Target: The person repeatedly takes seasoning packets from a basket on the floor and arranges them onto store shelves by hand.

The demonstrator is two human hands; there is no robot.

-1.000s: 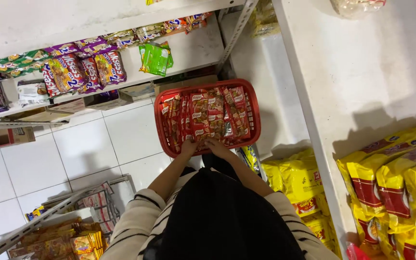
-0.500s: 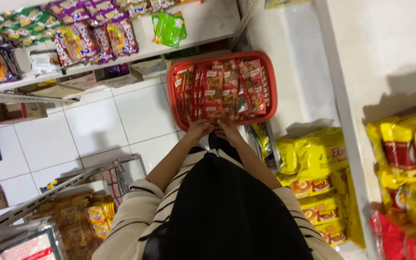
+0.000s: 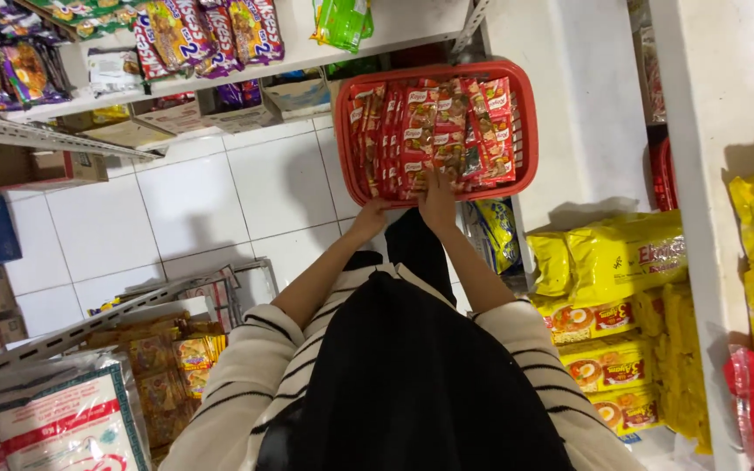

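A red plastic basket full of red sachet packets is held out in front of me above the white tiled floor. My left hand grips the basket's near rim at its left corner. My right hand holds the near rim further right, with its fingers reaching over onto the packets. Both forearms stretch out from striped sleeves, and a black garment covers my chest.
A white shelf with snack bags and a green packet runs behind the basket. Yellow noodle packs are stacked on the right shelving. Cardboard boxes and a wire rack stand at the left.
The view has swung left and down, so the basket and shelves sit further right and higher in the picture. Both hands stay on the basket's near rim.
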